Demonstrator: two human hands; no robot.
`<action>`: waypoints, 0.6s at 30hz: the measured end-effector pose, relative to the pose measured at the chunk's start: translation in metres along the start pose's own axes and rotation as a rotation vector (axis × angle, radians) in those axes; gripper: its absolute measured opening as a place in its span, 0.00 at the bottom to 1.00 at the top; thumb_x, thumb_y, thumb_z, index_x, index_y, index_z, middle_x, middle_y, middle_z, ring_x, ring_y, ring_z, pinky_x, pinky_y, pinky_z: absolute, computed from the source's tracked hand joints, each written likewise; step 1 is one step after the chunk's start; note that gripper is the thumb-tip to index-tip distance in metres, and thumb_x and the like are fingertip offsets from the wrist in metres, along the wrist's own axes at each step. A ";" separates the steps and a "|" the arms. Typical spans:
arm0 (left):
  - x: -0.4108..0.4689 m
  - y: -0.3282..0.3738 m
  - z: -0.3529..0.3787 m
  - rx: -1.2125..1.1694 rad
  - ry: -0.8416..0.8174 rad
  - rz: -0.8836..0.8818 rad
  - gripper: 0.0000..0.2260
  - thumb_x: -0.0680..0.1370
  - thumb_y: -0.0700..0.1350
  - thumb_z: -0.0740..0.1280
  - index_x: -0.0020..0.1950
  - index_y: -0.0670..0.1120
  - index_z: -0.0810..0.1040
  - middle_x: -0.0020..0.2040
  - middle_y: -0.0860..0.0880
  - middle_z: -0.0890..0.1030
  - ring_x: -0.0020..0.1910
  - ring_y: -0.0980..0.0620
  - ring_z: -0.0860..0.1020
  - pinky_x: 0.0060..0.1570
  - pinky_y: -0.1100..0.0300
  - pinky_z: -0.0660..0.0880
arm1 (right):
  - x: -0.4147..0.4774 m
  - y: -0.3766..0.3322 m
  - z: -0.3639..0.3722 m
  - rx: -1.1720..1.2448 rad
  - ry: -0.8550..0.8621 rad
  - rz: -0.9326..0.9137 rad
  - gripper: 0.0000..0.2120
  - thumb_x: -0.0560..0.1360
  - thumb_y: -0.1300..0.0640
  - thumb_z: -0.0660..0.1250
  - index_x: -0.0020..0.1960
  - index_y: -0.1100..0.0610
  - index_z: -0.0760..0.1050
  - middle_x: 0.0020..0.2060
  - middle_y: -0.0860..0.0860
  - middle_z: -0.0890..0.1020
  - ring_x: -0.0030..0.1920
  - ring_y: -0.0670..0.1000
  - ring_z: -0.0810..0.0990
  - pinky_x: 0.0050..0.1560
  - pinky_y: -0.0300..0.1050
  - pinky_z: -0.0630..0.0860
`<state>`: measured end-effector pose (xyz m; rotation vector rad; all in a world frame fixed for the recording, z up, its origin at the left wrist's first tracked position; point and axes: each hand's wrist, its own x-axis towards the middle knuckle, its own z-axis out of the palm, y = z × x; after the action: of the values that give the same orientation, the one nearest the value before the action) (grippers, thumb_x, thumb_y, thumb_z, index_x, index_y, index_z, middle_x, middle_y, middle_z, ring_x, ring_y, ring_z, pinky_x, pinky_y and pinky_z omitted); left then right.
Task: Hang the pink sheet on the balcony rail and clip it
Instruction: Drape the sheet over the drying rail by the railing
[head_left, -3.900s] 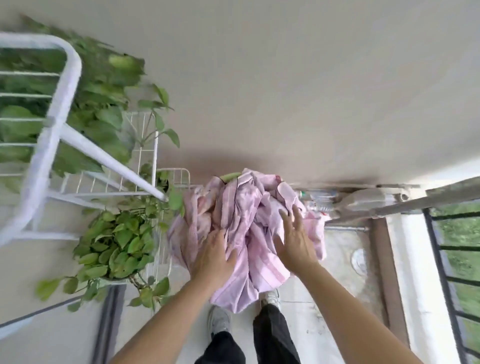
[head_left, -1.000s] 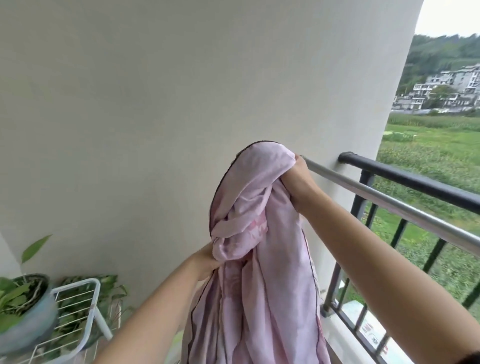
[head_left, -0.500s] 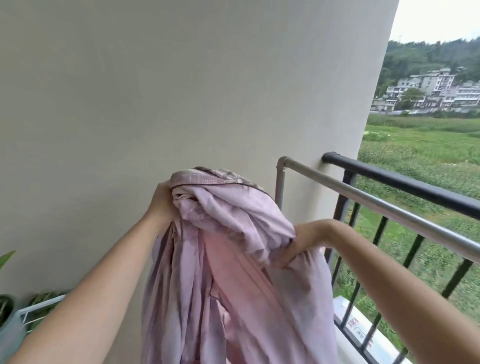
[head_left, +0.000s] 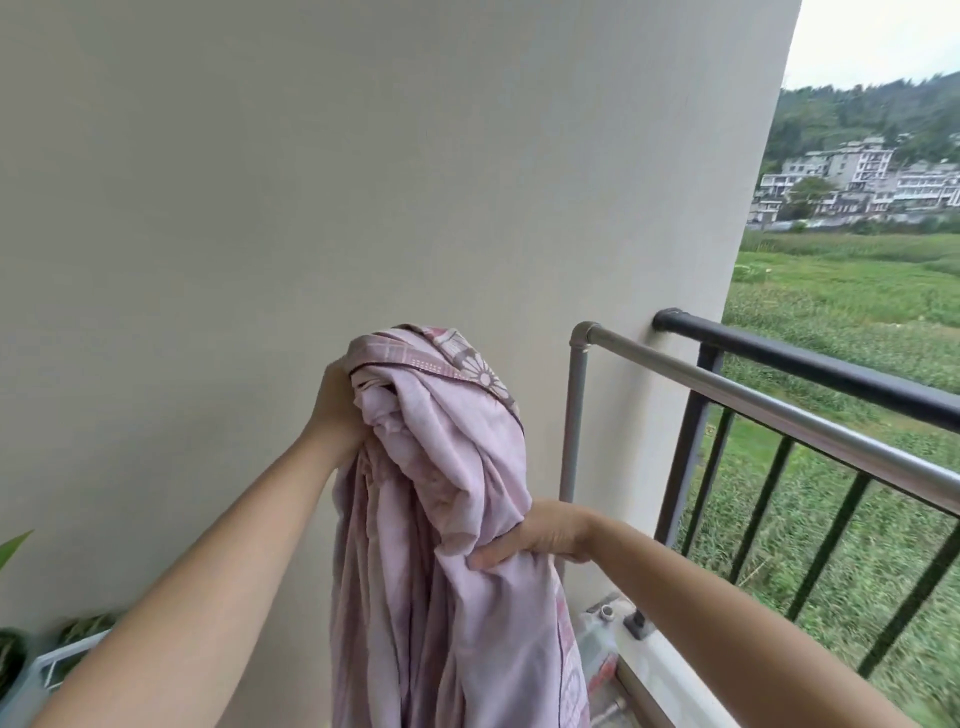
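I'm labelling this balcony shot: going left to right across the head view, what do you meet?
White rack → left hand → pink sheet → silver rail post → black railing.

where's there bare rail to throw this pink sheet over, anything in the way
The silver rail is bare from its elbow by the wall out to the frame edge, as is the black railing beyond it. Crowded: the pink sheet bunched in the left hand and right hand beside the elbow, and a jug on the floor below.
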<state>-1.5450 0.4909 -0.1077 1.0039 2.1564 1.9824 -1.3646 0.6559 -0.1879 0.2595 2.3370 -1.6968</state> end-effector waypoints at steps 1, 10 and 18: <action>0.000 0.004 -0.003 0.074 -0.035 0.046 0.05 0.75 0.34 0.63 0.44 0.43 0.74 0.40 0.50 0.77 0.41 0.53 0.76 0.46 0.58 0.73 | 0.005 -0.001 -0.006 -0.232 0.098 0.017 0.17 0.70 0.56 0.78 0.58 0.51 0.81 0.55 0.48 0.84 0.56 0.47 0.82 0.56 0.42 0.77; 0.014 -0.080 -0.033 0.722 -0.288 -0.039 0.27 0.59 0.60 0.67 0.47 0.40 0.84 0.48 0.42 0.85 0.55 0.50 0.80 0.49 0.53 0.78 | -0.018 -0.062 -0.096 -0.188 0.839 -0.199 0.09 0.67 0.59 0.65 0.45 0.60 0.78 0.36 0.50 0.81 0.39 0.48 0.77 0.37 0.43 0.75; -0.028 -0.068 0.039 0.564 -0.470 0.013 0.12 0.83 0.36 0.55 0.66 0.42 0.69 0.49 0.53 0.76 0.43 0.61 0.78 0.39 0.77 0.72 | -0.011 -0.118 -0.072 0.108 0.509 -0.400 0.16 0.76 0.73 0.58 0.51 0.59 0.80 0.36 0.48 0.85 0.38 0.46 0.83 0.37 0.40 0.79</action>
<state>-1.5342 0.5141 -0.1869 1.3703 2.4389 0.9865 -1.3936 0.6883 -0.0562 0.2851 2.8103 -2.1560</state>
